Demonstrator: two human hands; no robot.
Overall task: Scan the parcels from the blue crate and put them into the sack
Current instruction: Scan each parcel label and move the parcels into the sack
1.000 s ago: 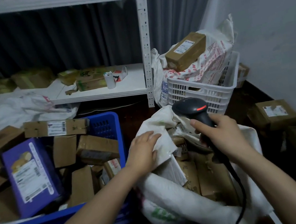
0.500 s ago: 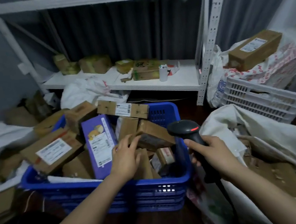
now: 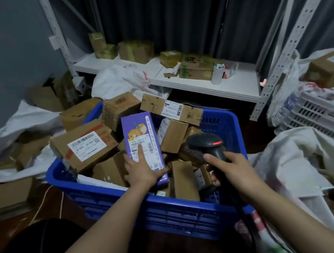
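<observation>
Left hand (image 3: 141, 170) grips the purple box (image 3: 140, 130) standing among cardboard parcels (image 3: 86, 145) in the blue crate (image 3: 175, 214); right hand (image 3: 234, 170) clasps the scanner (image 3: 205, 142).

Sack (image 3: 291, 151) cut by right edge, purple parcel (image 3: 138, 128) end under left hand (image 3: 141, 172), scanner (image 3: 205, 142) handle in right hand (image 3: 233, 170)
</observation>
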